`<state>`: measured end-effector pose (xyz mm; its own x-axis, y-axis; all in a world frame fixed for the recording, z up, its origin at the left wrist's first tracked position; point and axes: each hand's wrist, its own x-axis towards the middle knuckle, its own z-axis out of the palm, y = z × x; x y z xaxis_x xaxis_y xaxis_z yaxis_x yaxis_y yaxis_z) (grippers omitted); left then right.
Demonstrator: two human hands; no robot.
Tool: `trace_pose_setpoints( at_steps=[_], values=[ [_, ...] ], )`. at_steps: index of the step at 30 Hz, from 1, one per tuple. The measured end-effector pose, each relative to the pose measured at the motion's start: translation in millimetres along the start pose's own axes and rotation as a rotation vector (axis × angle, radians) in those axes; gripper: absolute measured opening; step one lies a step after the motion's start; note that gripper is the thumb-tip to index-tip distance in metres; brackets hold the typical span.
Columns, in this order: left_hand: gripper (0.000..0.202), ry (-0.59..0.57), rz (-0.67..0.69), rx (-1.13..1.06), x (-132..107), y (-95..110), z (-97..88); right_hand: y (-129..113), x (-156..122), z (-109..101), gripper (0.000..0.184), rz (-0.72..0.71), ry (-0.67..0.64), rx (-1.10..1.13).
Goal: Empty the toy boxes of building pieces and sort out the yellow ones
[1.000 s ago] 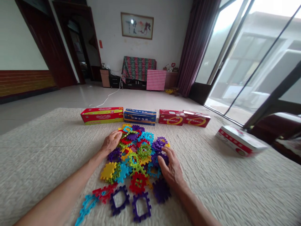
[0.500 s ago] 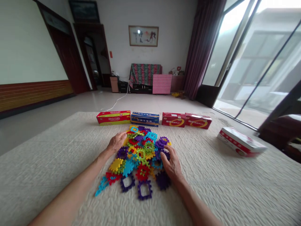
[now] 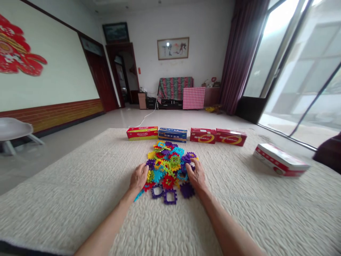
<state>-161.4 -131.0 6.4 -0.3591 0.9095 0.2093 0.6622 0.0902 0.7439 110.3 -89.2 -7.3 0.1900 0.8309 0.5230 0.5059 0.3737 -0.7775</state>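
Left hand [image 3: 139, 176]: fingers kept together, slightly bent, at the left edge of the notched plastic pieces [image 3: 168, 165]; whether any is gripped cannot be told. Right hand [image 3: 196, 173]: thumb and fingers parted beside purple ones. Squares and hollow frames are heaped between both hands on a ripple-textured, cream blanket [image 3: 87, 192].

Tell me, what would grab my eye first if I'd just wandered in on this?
Probably the heap of bright plastic pieces, purple, red, green, blue and yellow, near the middle of the pale textured cover. Just beyond it, four colourful boxes form a row, one mostly blue. Your eye might then jump to the big red decoration on the wall at far left.
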Motion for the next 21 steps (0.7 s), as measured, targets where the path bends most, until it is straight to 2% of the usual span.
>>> trace_pose_setpoints(
  at_steps=[6,11,13,15,18,21],
  values=[
    [0.042,0.066,-0.061,-0.002,8.8,22.2,26.6,0.2,2.1,9.7,0.042,-0.005,-0.014,0.044],
    [0.042,0.036,-0.033,-0.008,23.5,39.3,45.2,7.5,1.2,9.8,0.039,-0.063,0.047,0.106],
    [0.041,0.003,-0.008,-0.012,27.8,42.2,41.5,14.3,6.6,4.1,0.036,-0.103,0.090,0.102],
    [0.042,-0.051,0.067,-0.010,28.2,40.5,30.0,24.0,16.9,-4.5,0.036,-0.082,0.088,0.019],
    [0.066,-0.236,0.354,0.058,19.8,31.6,5.7,40.0,34.6,-15.8,0.041,0.029,0.015,-0.129],
    [0.086,-0.402,0.502,0.193,3.3,21.7,-12.0,49.2,43.8,-18.9,0.044,0.053,-0.063,-0.173]
  ],
)
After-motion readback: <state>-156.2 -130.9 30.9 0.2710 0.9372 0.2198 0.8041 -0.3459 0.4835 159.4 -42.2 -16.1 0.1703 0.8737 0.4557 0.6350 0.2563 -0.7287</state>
